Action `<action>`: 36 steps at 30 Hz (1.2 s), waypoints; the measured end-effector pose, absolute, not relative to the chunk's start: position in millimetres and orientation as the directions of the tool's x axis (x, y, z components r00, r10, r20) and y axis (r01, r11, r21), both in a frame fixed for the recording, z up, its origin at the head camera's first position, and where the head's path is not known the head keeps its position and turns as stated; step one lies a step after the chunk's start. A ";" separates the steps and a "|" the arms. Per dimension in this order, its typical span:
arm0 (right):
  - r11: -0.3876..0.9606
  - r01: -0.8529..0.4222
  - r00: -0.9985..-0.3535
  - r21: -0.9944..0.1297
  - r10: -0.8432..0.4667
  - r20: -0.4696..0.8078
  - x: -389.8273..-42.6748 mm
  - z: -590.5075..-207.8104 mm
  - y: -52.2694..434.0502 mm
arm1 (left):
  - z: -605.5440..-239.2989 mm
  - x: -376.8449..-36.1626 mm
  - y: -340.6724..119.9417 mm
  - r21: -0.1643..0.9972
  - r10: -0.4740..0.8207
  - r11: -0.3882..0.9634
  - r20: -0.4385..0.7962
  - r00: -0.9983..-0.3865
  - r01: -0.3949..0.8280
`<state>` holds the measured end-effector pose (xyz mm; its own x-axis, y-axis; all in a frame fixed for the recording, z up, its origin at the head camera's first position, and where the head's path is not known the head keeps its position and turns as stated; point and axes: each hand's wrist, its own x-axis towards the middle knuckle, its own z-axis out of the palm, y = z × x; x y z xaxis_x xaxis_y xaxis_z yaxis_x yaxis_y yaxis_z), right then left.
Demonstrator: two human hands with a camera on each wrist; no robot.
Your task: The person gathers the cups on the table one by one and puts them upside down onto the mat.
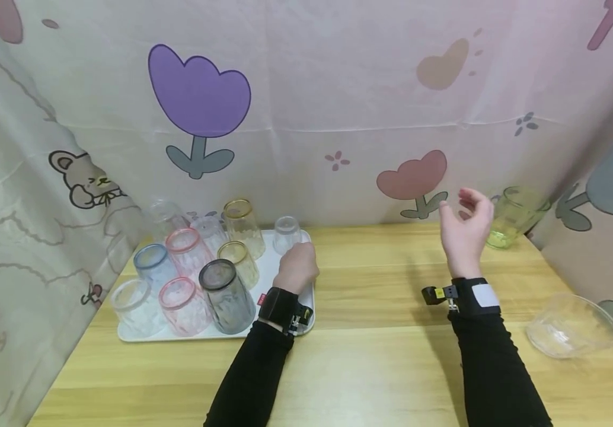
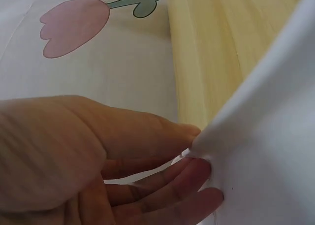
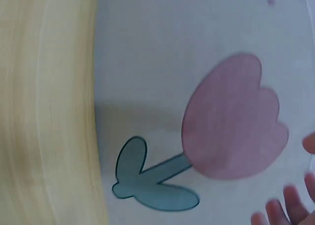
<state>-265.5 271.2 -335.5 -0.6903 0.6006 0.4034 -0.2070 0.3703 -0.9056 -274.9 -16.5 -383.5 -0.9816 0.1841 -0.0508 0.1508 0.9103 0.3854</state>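
My left hand (image 1: 298,268) is lowered to the right edge of the white tray (image 1: 270,290), fingers pointing down. In the left wrist view the thumb (image 2: 162,131) and fingers come together at the tray's rim, with the thin edge of a small clear glass-like piece (image 2: 183,155) between them; the rest of it is hidden. Just behind that hand stands a small clear glass (image 1: 287,230) on the tray. My right hand (image 1: 465,231) is raised above the table, thumb apart from loosely bent fingers, holding nothing. Beyond it stands yellow-green glassware (image 1: 511,219).
Several glasses crowd the tray's left and middle, among them a grey glass (image 1: 227,302), a pink glass (image 1: 185,311) and a blue glass (image 1: 154,267). A clear glass bowl (image 1: 573,332) sits at the table's right. A printed curtain (image 1: 306,107) hangs behind the wooden table (image 1: 365,332).
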 end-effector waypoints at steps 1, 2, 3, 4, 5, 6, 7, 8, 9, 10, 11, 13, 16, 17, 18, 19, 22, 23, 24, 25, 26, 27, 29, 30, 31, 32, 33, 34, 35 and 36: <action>0.309 -0.212 -0.675 -0.927 0.639 0.368 -265.8 -336.2 276.4 | -383.6 -274.4 -16.1 0.387 0.185 0.910 -0.058 -0.981 0.149; 0.254 -0.220 -0.660 -0.942 0.673 0.335 -265.8 -337.1 281.4 | -383.5 -274.1 -15.8 0.389 0.186 0.909 -0.061 -0.981 0.148; 0.198 -0.228 -0.645 -0.953 0.703 0.300 -266.1 -338.0 286.1 | -383.6 -273.8 -15.5 0.394 0.187 0.907 -0.065 -0.980 0.147; 0.147 -0.230 -0.630 -0.962 0.731 0.262 -266.0 -338.7 290.6 | -383.7 -273.6 -15.1 0.395 0.190 0.906 -0.062 -0.980 0.151; 0.095 -0.234 -0.617 -0.968 0.754 0.223 -265.4 -338.7 294.5 | -383.9 -273.6 -14.5 0.395 0.192 0.906 -0.057 -0.980 0.155; 0.056 -0.238 -0.596 -0.970 0.780 0.191 -265.7 -339.6 298.5 | -384.2 -273.8 -13.7 0.392 0.192 0.907 -0.054 -0.980 0.157; 0.020 -0.241 -0.579 -0.970 0.799 0.160 -267.3 -339.4 300.3 | -383.8 -274.2 -14.7 0.389 0.190 0.908 -0.052 -0.980 0.155; -0.017 -0.243 -0.565 -0.970 0.815 0.127 -269.4 -339.1 302.7 | -383.3 -274.5 -15.7 0.389 0.186 0.909 -0.049 -0.981 0.152; -0.058 -0.245 -0.553 -0.968 0.828 0.091 -272.0 -339.1 305.5 | -383.0 -275.1 -16.5 0.387 0.181 0.910 -0.046 -0.982 0.150; -0.099 -0.252 -0.545 -0.963 0.837 0.057 -274.3 -339.6 308.5 | -382.7 -275.6 -16.9 0.382 0.177 0.912 -0.043 -0.983 0.148; -0.136 -0.262 -0.538 -0.955 0.843 0.027 -276.9 -340.8 312.0 | -382.6 -276.0 -17.1 0.383 0.172 0.913 -0.047 -0.984 0.142; -0.209 -0.258 -0.529 -0.943 0.848 -0.043 -281.8 -344.7 320.0 | -382.6 -276.4 -17.1 0.381 0.170 0.914 -0.053 -0.984 0.138; -0.264 -0.173 -0.506 -0.949 0.851 -0.144 -286.4 -353.1 332.7 | -383.6 -276.3 -15.4 0.384 0.178 0.913 -0.060 -0.982 0.142; -0.256 -0.119 -0.490 -0.959 0.855 -0.168 -287.7 -356.0 336.6 | -383.9 -275.9 -14.7 0.384 0.181 0.912 -0.061 -0.982 0.144; -0.250 -0.062 -0.475 -0.966 0.859 -0.192 -288.9 -358.5 340.3 | -384.1 -275.4 -14.1 0.386 0.184 0.911 -0.061 -0.981 0.147; -0.237 -0.004 -0.463 -0.972 0.862 -0.208 -289.9 -360.9 344.2 | -384.2 -274.9 -13.5 0.387 0.186 0.910 -0.062 -0.981 0.148; -0.139 0.156 -0.428 -0.978 0.883 -0.194 -293.1 -368.2 354.7 | -384.1 -273.3 -12.0 0.395 0.185 0.907 -0.068 -0.980 0.144; -0.100 0.204 -0.422 -0.974 0.889 -0.180 -294.6 -370.5 358.4 | -384.3 -273.3 -11.6 0.394 0.184 0.908 -0.069 -0.980 0.143; -0.062 0.246 -0.419 -0.967 0.893 -0.164 -296.1 -372.5 362.4 | -384.1 -273.1 -11.2 0.393 0.183 0.909 -0.070 -0.981 0.141; -0.022 0.278 -0.418 -0.960 0.897 -0.142 -297.6 -374.6 366.2 | -384.0 -273.0 -11.1 0.389 0.181 0.911 -0.069 -0.981 0.141; 0.016 0.302 -0.414 -0.953 0.903 -0.116 -299.3 -376.4 369.7 | -383.8 -272.9 -10.8 0.387 0.180 0.912 -0.070 -0.981 0.140; 0.048 0.316 -0.416 -0.948 0.905 -0.093 -301.1 -378.4 373.0 | -383.7 -272.9 -10.7 0.383 0.178 0.913 -0.069 -0.982 0.139; 0.097 0.318 -0.424 -0.943 0.904 -0.050 -305.1 -381.1 378.8 | -383.4 -273.3 -10.4 0.374 0.174 0.917 -0.066 -0.983 0.137; 0.113 0.309 -0.428 -0.944 0.903 -0.032 -307.1 -382.0 381.1 | -383.1 -273.3 -10.3 0.374 0.171 0.918 -0.067 -0.983 0.134; 0.125 0.298 -0.433 -0.946 0.901 -0.018 -309.2 -382.7 383.2 | -383.3 -273.6 -10.4 0.375 0.168 0.918 -0.068 -0.983 0.130; 0.134 0.293 -0.439 -0.947 0.899 -0.008 -311.0 -383.0 385.1 | -383.4 -273.7 -10.2 0.377 0.165 0.918 -0.071 -0.984 0.127; 0.139 0.290 -0.445 -0.947 0.895 -0.005 -312.6 -382.9 386.9 | -383.8 -274.0 -10.2 0.377 0.162 0.918 -0.071 -0.984 0.124; 0.142 0.288 -0.452 -0.947 0.892 -0.003 -313.9 -382.3 388.7 | -384.3 -273.9 -10.2 0.377 0.162 0.918 -0.073 -0.984 0.123; 0.143 0.289 -0.462 -0.947 0.887 -0.007 -315.2 -381.7 390.6 | -384.6 -273.7 -10.1 0.378 0.161 0.918 -0.076 -0.984 0.121; 0.149 0.288 -0.470 -0.946 0.882 -0.004 -316.0 -380.9 391.9 | -385.0 -273.5 -10.2 0.379 0.159 0.918 -0.078 -0.984 0.118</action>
